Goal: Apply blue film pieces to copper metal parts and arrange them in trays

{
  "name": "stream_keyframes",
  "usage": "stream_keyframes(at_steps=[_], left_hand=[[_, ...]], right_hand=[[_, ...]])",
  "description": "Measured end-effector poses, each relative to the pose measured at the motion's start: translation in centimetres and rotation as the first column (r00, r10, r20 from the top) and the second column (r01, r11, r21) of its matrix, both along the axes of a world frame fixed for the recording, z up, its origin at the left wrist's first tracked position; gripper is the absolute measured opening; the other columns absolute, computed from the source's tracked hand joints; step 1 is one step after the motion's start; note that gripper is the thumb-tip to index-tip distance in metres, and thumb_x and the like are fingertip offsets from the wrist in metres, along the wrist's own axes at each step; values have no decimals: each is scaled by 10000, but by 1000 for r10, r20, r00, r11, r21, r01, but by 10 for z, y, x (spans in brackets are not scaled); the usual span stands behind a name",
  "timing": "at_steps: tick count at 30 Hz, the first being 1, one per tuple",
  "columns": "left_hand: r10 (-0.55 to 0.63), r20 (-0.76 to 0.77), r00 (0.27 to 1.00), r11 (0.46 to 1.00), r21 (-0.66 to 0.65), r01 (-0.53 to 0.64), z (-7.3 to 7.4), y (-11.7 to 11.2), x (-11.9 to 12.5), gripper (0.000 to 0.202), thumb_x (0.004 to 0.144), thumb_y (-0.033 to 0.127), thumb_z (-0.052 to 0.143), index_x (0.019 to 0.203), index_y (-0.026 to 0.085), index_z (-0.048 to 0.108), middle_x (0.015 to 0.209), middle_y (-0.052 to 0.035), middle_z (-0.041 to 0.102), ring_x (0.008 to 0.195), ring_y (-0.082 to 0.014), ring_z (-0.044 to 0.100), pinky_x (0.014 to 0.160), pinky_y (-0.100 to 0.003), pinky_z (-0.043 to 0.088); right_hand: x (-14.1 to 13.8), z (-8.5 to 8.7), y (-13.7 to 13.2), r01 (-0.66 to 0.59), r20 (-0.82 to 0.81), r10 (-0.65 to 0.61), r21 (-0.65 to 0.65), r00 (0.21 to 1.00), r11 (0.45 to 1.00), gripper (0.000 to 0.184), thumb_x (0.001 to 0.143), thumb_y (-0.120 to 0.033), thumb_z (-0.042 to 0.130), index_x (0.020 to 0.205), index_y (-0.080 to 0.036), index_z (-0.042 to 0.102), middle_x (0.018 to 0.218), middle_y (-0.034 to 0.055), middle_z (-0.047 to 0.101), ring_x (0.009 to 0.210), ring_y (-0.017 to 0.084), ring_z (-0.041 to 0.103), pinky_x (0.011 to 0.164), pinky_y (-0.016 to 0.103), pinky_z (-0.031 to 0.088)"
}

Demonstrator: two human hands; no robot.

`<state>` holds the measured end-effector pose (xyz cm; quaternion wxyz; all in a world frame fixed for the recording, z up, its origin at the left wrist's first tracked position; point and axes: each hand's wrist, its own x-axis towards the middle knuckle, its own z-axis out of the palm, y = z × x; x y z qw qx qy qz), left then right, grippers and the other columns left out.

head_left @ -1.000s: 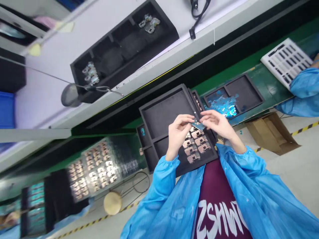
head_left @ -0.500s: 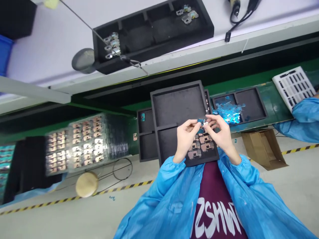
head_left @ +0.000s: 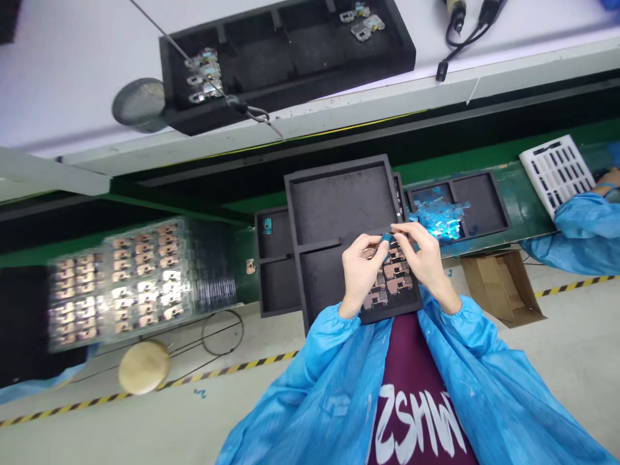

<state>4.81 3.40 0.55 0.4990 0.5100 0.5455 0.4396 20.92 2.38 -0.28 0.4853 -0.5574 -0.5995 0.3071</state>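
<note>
My left hand (head_left: 359,271) and my right hand (head_left: 422,257) meet over a black foam tray (head_left: 339,206) resting at my lap. Between their fingertips they pinch a small part with a blue film (head_left: 386,239). Below the hands, the tray's near right compartment holds several copper-coloured metal parts (head_left: 390,284). The tray's large far compartment is bare foam. Both arms wear blue sleeves.
A second black tray (head_left: 477,200) with peeled blue film scraps lies to the right on the green belt. Clear blister trays of parts (head_left: 145,278) sit left. Another black tray (head_left: 290,45) stands on the white shelf. A co-worker's blue sleeve (head_left: 581,232) and a white tray (head_left: 557,171) are at right.
The view has shifted slightly; both hands stay together on the small part, which has come a little lower toward the tray's parts.
</note>
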Motion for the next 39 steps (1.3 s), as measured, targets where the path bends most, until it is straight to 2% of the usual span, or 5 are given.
stream_keyframes(at_steps=[12,25,34,37,39], left_hand=[[-136,276,951,969,-162,186,-3,4,-9,298,925,400,844,1181,251,882,1261,-88,827,1216,-279,756,1153,-457,568],[47,617,785,846,-443,297,-21,16,-19,365,856,330,933,1186,198,849,1273,-99,811,1062,-195,765,886,-285,638],[239,459,856,948,-302,-103,-25,29,-28,310,879,368,871,1120,193,785,1208,-103,819,1163,-234,769,1038,-385,627],[333,270,904,943,-106,-315,-17,25,-57,314,896,417,856,1118,209,775,1144,-83,823,1094,-237,788,1018,-398,640],[267,14,963,963,11,-267,-8,14,-84,266,919,405,826,1097,210,800,1082,-73,822,997,-229,792,969,-370,644]], right_hand=[[5,-6,0,69,241,-130,247,962,967,203,1070,-240,670,1190,-333,805,1105,75,775,1042,284,737,934,502,651],[12,-10,-10,-177,460,9,324,888,929,264,1098,-177,589,1217,-304,788,1175,51,830,1119,268,747,983,465,672],[8,-23,-35,-254,359,146,275,922,927,237,1086,-205,590,1193,-306,776,1146,61,829,1120,262,781,981,469,683],[24,-48,-33,-17,168,-23,234,986,972,155,1091,-291,593,1130,-294,744,1070,78,798,1022,268,778,913,481,675],[48,-79,-17,213,50,-216,63,975,975,172,1093,-400,587,1107,-272,702,1036,85,755,964,262,759,858,460,666]])
